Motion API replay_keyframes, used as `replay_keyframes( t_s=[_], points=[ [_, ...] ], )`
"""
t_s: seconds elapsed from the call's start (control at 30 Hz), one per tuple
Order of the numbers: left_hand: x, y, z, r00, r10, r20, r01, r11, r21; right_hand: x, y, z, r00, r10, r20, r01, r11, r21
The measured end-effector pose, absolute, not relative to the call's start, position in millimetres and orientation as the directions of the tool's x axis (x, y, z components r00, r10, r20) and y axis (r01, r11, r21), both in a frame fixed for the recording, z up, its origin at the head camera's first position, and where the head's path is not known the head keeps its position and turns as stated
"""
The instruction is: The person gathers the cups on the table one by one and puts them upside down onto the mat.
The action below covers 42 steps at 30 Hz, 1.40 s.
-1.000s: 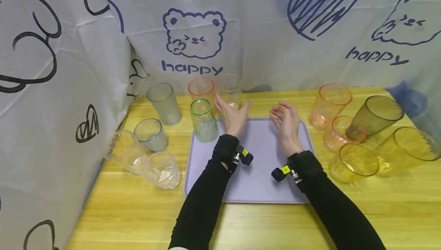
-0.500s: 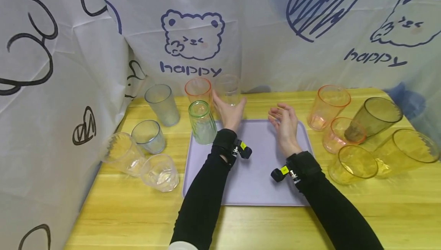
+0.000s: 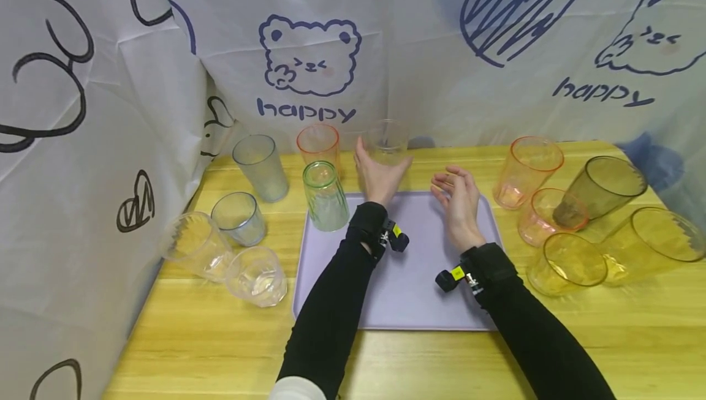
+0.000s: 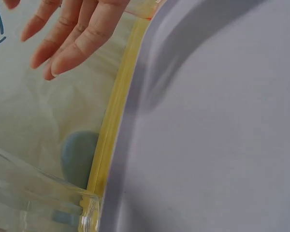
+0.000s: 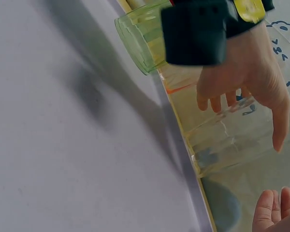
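Note:
In the head view, my left hand [image 3: 382, 174] holds a clear drinking glass [image 3: 388, 143] at the back of the table, thumb and fingers spread around it. The right wrist view shows that glass [image 5: 227, 145] with the left hand's fingers partly behind it. My right hand [image 3: 458, 201] hovers over the back right of the lavender tray [image 3: 419, 277], fingers loosely bent, holding nothing. A green glass [image 3: 325, 198] stands at the tray's back left corner. Behind it is a red-rimmed glass [image 3: 318, 143], partly hidden.
To the left stand blue glasses [image 3: 261, 170] and clear glasses [image 3: 258, 277]. On the right are red-tinted glasses [image 3: 529, 170], a dark olive glass [image 3: 603, 185] and yellow glasses [image 3: 568, 262], close together. A drawn-on white cloth [image 3: 419, 81] hangs behind the table.
My left hand has carried the clear glass a short way to the right, away from the red-rimmed glass. The right hand has hardly moved.

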<state>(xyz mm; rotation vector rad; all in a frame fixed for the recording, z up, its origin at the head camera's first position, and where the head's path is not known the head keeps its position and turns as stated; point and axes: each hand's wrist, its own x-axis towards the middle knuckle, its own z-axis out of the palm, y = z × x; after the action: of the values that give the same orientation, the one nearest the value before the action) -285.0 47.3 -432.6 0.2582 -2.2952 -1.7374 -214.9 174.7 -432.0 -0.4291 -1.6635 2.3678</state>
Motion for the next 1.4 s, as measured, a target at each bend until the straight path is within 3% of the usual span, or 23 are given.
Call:
replay_keyframes(
  t_s=[0.47,0.7,1.03,1.4],
  points=[
    [-300,46,-431,-0.936,-0.334,0.108,0.031,0.229,0.973,-211,171,-433,-0.94,0.327,-0.098,-0.007,-0.306,-0.952],
    [-297,47,-431,-0.945,-0.286,0.159,0.09,0.241,0.966,-212,174,-436,-0.939,0.334,-0.086,-0.025,-0.316,-0.949],
    [-271,54,-414,-0.939,-0.195,0.283,0.234,0.243,0.942,-208,179,-438,-0.956,0.28,-0.092,-0.002,-0.32,-0.947],
    [-232,43,-403,-0.93,-0.067,0.362,0.351,0.132,0.927,-197,177,-436,-0.976,0.151,-0.154,0.088,-0.375,-0.923]
  ],
)
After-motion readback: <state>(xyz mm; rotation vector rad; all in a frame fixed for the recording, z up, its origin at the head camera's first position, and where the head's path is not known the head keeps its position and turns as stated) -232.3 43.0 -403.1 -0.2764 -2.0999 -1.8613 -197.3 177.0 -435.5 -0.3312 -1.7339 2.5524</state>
